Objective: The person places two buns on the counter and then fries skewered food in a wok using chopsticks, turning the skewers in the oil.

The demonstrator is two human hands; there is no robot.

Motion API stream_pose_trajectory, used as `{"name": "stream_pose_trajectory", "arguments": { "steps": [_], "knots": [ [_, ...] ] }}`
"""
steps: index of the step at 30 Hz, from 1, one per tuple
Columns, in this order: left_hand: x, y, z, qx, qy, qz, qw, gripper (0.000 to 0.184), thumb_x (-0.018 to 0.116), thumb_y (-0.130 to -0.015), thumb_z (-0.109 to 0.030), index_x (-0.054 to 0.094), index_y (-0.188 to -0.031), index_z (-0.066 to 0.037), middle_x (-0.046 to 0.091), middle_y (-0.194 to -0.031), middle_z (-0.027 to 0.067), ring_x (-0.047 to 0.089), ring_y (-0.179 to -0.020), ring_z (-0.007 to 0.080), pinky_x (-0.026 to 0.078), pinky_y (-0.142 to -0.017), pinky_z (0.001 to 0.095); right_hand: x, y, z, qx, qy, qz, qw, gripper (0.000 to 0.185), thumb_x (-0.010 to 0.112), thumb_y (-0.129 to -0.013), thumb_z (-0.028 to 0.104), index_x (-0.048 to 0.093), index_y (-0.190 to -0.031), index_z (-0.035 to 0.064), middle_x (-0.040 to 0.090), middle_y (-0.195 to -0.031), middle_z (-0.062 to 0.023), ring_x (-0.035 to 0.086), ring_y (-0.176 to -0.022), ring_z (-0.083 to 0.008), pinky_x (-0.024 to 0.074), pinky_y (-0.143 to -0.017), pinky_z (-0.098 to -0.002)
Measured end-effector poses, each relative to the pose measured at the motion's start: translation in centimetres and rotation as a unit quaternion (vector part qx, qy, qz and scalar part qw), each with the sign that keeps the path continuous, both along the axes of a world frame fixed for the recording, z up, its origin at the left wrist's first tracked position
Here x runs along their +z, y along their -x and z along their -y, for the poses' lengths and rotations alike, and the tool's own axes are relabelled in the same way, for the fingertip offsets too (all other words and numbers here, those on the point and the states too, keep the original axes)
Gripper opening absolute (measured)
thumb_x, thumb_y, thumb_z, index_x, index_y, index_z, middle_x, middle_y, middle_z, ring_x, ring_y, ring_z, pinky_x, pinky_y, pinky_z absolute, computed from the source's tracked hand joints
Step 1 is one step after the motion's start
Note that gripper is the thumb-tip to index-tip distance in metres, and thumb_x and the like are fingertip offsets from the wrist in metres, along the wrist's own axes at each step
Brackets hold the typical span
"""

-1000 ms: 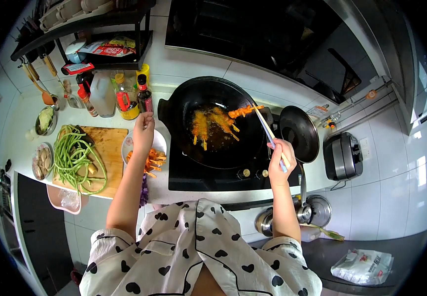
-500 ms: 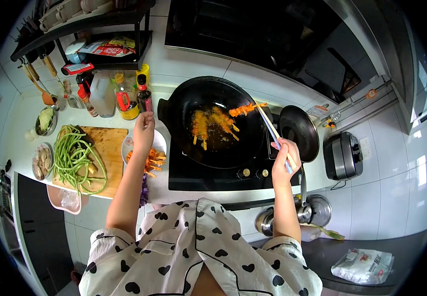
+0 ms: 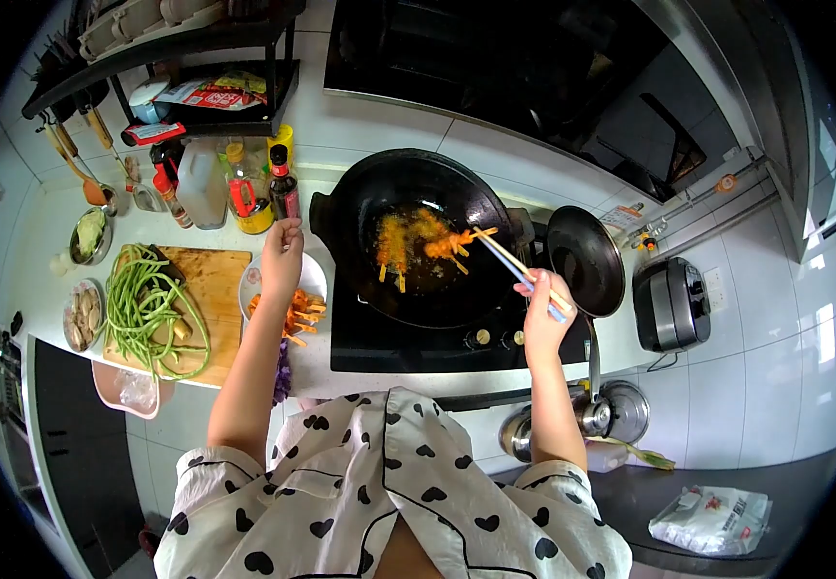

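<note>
My right hand [image 3: 545, 314] is closed around a pair of chopsticks [image 3: 515, 264]. Their tips pinch an orange-coated skewer [image 3: 448, 244] above the oil in a black wok [image 3: 476, 188]. More coated skewers [image 3: 394, 246] lie bubbling in the oil, their stick ends toward me. My left hand [image 3: 283, 256] hovers over the edge of a white plate [image 3: 315, 277], fingers curled together; whatever they may hold is hidden. On that plate rest several orange-coated skewers [image 3: 302, 314], partly covered by my left forearm.
Left of the plate, long green beans [image 3: 138, 309] lie on a wooden cutting board [image 3: 230, 275]. Sauce bottles [image 3: 284, 183] stand behind my left hand. A black frying pan [image 3: 587, 261] sits right of the wok, near a rice cooker [image 3: 671, 304]. The range hood [image 3: 495, 77] overhangs the stove.
My right hand has moved slightly, and the chopsticks have brought the skewer left and down, from the wok's right rim to over the oil. My left hand has barely moved.
</note>
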State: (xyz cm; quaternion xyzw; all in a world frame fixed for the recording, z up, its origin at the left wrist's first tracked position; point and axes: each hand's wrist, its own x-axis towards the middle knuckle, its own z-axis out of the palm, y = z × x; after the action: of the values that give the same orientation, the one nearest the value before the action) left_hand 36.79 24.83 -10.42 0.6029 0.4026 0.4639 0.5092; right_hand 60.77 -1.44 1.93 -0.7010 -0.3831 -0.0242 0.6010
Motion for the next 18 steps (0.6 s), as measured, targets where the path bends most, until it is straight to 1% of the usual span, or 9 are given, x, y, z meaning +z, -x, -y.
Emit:
{"name": "stream_pose_trajectory", "arguments": {
  "steps": [3, 5, 7, 10, 11, 13, 16, 18],
  "knots": [
    [0.2, 0.1, 0.1, 0.001, 0.004, 0.001, 1.0, 0.016, 0.052, -0.09, -0.007, 0.056, -0.104, -0.002, 0.052, -0.084, -0.0016, 0.046, -0.077, 0.0076, 0.038, -0.07, 0.0204, -1.1, 0.7, 0.0, 0.02, 0.018, -0.02, 0.999, 0.021, 0.051, -0.093, 0.011, 0.061, -0.084, -0.0053, 0.06, -0.078, -0.0092, 0.06, -0.062, -0.0138, 0.0485, -0.058, -0.024],
    [0.1, 0.2, 0.0, 0.001, 0.003, 0.002, 1.0, 0.015, 0.052, -0.09, -0.007, 0.056, -0.104, -0.002, 0.052, -0.084, -0.0016, 0.046, -0.077, 0.0076, 0.038, -0.071, 0.0203, -1.6, 0.9, -0.2, 0.014, 0.021, -0.025, 0.999, 0.021, 0.052, -0.092, 0.011, 0.06, -0.082, -0.0054, 0.06, -0.076, -0.009, 0.06, -0.061, -0.0136, 0.0486, -0.057, -0.0238],
    [-0.3, 0.1, -0.1, 0.001, -0.004, 0.005, 1.0, 0.015, 0.052, -0.09, -0.007, 0.056, -0.104, -0.002, 0.052, -0.084, -0.0017, 0.046, -0.077, 0.0076, 0.038, -0.071, 0.0203, -2.1, 0.5, -0.3, 0.008, 0.053, -0.014, 0.998, 0.022, 0.051, -0.093, 0.013, 0.061, -0.084, -0.0049, 0.061, -0.074, -0.0079, 0.061, -0.061, -0.0126, 0.0485, -0.056, -0.0226],
    [0.3, 0.1, 0.2, 0.008, 0.001, -0.004, 1.0, 0.018, 0.05, -0.086, 0.0, 0.055, -0.103, 0.001, 0.053, -0.081, 0.0, 0.048, -0.074, 0.0079, 0.041, -0.069, 0.0204, -2.1, 0.3, -0.3, -0.007, 0.105, 0.007, 0.994, 0.024, 0.051, -0.093, 0.015, 0.061, -0.083, -0.0041, 0.061, -0.07, -0.0067, 0.061, -0.059, -0.0115, 0.0472, -0.053, -0.0214],
    [0.3, 0.1, 0.1, 0.009, -0.002, -0.007, 1.0, 0.018, 0.05, -0.086, 0.0, 0.055, -0.103, 0.001, 0.053, -0.081, -0.0001, 0.048, -0.074, 0.008, 0.041, -0.069, 0.0205, -2.1, 0.2, -0.3, -0.011, 0.123, 0.014, 0.992, 0.024, 0.051, -0.093, 0.015, 0.061, -0.082, -0.0038, 0.06, -0.068, -0.0064, 0.061, -0.058, -0.0112, 0.0465, -0.052, -0.0211],
    [0.2, 0.1, 0.2, 0.011, -0.008, -0.013, 1.0, 0.018, 0.051, -0.086, -0.001, 0.055, -0.104, 0.0, 0.052, -0.081, -0.0001, 0.047, -0.074, 0.0083, 0.041, -0.07, 0.0208, -1.9, 0.0, -0.4, -0.008, 0.128, -0.031, 0.991, 0.025, 0.052, -0.092, 0.016, 0.06, -0.078, -0.0032, 0.059, -0.064, -0.0061, 0.059, -0.054, -0.0108, 0.045, -0.05, -0.0215],
    [0.0, 0.1, 0.2, 0.005, -0.005, -0.011, 1.0, 0.015, 0.053, -0.09, -0.008, 0.056, -0.104, -0.003, 0.052, -0.083, -0.0014, 0.045, -0.076, 0.0075, 0.039, -0.07, 0.0208, -1.5, -1.0, -0.4, -0.014, 0.146, -0.117, 0.982, 0.027, 0.053, -0.092, 0.018, 0.059, -0.076, -0.0029, 0.057, -0.06, -0.0058, 0.057, -0.051, -0.0107, 0.0436, -0.047, -0.0227],
    [-0.1, 0.1, 0.1, 0.004, -0.002, -0.012, 1.0, 0.016, 0.053, -0.09, -0.008, 0.056, -0.104, -0.002, 0.052, -0.083, -0.0015, 0.045, -0.076, 0.0074, 0.039, -0.07, 0.0206, -1.4, -2.3, -0.4, -0.017, 0.132, -0.183, 0.974, 0.028, 0.052, -0.092, 0.02, 0.058, -0.077, -0.0017, 0.059, -0.061, -0.007, 0.058, -0.048, -0.0125, 0.0442, -0.045, -0.0226]
  ]
}}
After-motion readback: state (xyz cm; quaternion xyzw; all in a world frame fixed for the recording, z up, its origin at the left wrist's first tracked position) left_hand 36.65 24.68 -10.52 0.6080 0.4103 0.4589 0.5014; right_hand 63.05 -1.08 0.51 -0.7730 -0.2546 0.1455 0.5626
